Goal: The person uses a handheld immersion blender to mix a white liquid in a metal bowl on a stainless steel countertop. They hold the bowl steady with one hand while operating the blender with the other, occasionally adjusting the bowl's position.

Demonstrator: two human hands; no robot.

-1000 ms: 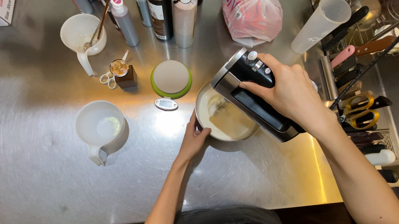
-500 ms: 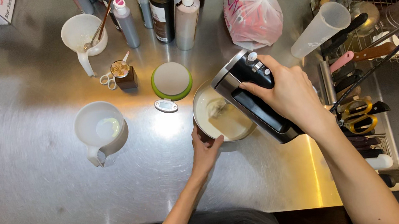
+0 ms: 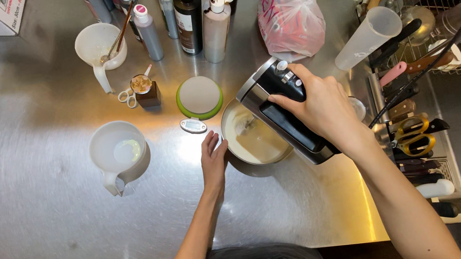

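A steel table is stretching across the room, and near its middle a metal bowl of pale batter is sitting. The right hand is wrapping tight around the handle of a black-and-silver hand mixer, which is leaning over the bowl from the right — its beaters are dipping into the batter. The left hand is lying open against the bowl's near left rim, fingers spread. A white pitcher is standing well to the left. Just beyond the bowl a small round scale with a green edge is sitting — farther back, a row of bottles and a pink plastic bag.
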